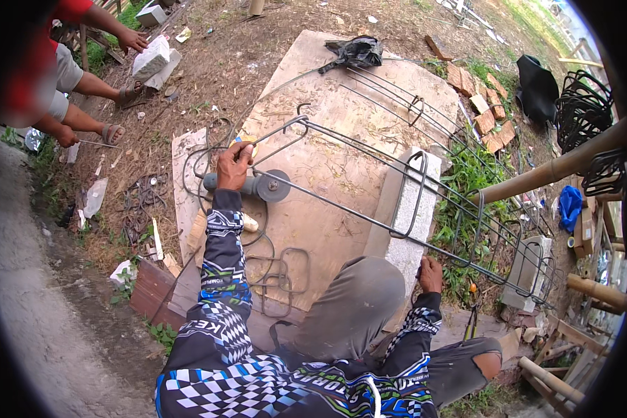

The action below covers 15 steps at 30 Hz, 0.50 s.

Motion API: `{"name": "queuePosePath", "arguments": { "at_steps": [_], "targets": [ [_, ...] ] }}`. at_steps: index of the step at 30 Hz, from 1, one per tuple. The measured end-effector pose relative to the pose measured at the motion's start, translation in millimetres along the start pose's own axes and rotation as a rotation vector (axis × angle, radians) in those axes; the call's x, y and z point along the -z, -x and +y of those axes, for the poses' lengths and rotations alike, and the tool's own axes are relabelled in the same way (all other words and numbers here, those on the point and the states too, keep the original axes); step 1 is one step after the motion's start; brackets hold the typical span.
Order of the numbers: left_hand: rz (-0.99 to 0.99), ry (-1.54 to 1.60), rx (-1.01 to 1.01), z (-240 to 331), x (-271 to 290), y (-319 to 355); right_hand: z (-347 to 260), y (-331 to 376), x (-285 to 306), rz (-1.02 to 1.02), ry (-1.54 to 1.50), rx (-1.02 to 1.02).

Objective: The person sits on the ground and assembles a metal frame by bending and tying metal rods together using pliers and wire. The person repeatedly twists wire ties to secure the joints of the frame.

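A long rebar cage point(327, 196), made of thin dark bars with rectangular stirrups, stretches from the left middle toward the lower right. My left hand point(235, 166) is closed on the cage's left end, fingers pinched at the bar. Below the cage's near bar, beside a pale concrete block point(414, 202) that the bars cross, is my right hand point(430, 274). Its fingers are curled around something small and dark that I cannot make out. A stirrup point(416, 198) hangs around the bars above the block. Close by my left hand, an angle grinder point(272, 186) lies on the board.
Under the work lies a plywood board point(306, 230). Loose stirrups point(285, 272) lie near my knee. Another rebar cage, a black plastic bag point(355, 52) and bricks point(481, 104) are farther back. A bamboo pole point(557, 167) juts in from the right. A person in red point(31, 63) works at far left.
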<state>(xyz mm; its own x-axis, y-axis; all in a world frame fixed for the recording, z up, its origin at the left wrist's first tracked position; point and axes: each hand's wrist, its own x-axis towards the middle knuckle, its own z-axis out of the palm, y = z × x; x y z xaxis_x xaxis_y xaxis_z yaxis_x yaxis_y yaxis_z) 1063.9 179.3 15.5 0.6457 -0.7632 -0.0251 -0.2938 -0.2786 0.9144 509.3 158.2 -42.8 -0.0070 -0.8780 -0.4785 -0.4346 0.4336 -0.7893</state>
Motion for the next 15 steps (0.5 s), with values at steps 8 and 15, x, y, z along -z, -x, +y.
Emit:
{"name": "queuePosePath", "arguments": {
  "at_steps": [8, 15],
  "targets": [
    [0.035, -0.338, -0.841, 93.1, -24.1, -70.2, -18.6, 34.7, -1.1, -0.04, 0.2, 0.004],
    [0.286, -0.282, -0.813, 154.2, -67.7, -72.4, 15.9, 42.5, 4.3, -0.017, 0.348, -0.01]
  ]
}}
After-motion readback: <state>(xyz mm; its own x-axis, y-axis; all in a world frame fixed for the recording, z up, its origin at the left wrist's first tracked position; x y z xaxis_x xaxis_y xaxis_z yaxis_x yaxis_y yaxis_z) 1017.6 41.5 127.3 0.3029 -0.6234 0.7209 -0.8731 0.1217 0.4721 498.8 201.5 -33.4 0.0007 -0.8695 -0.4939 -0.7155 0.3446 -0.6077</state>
